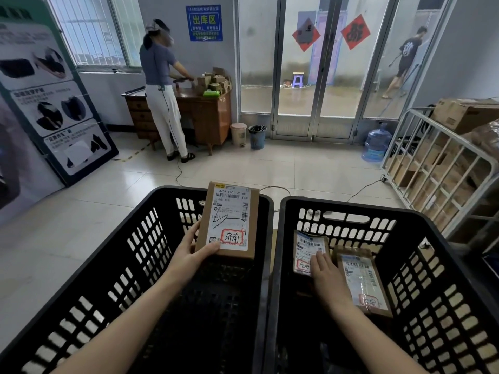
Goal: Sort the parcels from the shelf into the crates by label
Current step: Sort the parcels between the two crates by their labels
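The left crate [175, 190] and right crate [378, 205], both black slotted hard plastic, stand just beside each other. Over the left crate's open well hangs the held parcel [229, 220], a flat rectangular cardboard box with a smooth white label. Its long axis runs away from the person, and its near short end is clasped by the left grip [189, 255], so placing it looks like a straight lowering. The right grip [324, 276] lies flat with fingers straight on the small parcel [303, 245] in the right crate, grasping nothing.
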Motion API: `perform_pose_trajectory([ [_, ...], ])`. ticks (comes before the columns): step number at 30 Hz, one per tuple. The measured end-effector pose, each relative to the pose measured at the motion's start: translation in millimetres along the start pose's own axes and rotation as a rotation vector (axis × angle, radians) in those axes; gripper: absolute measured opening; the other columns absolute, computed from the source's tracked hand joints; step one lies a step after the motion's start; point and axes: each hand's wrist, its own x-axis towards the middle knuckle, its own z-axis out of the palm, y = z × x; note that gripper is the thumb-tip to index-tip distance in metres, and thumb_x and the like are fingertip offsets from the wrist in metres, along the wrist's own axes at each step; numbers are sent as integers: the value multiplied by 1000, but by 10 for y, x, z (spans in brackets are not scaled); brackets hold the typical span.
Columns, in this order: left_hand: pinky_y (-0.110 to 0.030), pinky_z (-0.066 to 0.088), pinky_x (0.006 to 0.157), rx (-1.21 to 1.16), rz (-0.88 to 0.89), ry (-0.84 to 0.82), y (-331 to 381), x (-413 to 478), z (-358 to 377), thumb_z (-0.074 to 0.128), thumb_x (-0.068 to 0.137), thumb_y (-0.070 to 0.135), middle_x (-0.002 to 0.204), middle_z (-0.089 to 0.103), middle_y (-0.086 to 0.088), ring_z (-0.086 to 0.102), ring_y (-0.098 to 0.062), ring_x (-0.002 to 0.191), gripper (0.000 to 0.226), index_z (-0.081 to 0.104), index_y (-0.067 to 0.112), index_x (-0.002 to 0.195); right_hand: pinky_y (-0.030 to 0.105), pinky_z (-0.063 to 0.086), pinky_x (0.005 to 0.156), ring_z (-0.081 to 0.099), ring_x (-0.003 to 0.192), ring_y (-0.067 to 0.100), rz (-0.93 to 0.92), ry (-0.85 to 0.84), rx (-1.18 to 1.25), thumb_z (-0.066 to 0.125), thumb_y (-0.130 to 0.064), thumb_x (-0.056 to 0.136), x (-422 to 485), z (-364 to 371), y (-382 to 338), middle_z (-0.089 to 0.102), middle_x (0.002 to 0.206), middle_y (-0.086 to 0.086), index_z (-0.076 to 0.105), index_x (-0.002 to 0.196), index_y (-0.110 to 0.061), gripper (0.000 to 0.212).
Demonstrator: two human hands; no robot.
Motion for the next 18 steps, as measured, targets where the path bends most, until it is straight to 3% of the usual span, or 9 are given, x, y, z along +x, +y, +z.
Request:
perform_pose_trajectory([
  [4,-44,48,97,-13,10,14,58,-91,-67,72,48,55,119,58,4,57,-20,111,101,32,38,139,33,13,117,10,145,22,20,-27,15,55,-32,89,-109,-185,11,10,156,6,10,147,-12,76],
  [7,-44,48,97,-22,13,27,101,-162,-112,72,47,55,121,57,3,56,-21,112,103,31,37,140,36,8,118,3,146,23,25,28,34,51,-27,91,-163,-377,-51,2,158,8,9,148,-12,72],
  [12,-42,51,93,-45,27,17,139,-260,-172,73,53,51,122,57,0,58,-21,109,89,34,43,132,37,22,116,25,140,27,7,281,265,54,-13,89,-206,-923,-402,30,149,16,35,140,-1,56],
  [18,-46,50,94,-49,24,-3,84,-319,-336,74,52,54,122,58,-2,59,-23,109,88,35,46,130,26,24,111,30,137,19,-197,354,394,51,-18,92,-385,-1279,-1102,37,146,9,36,140,-4,52],
])
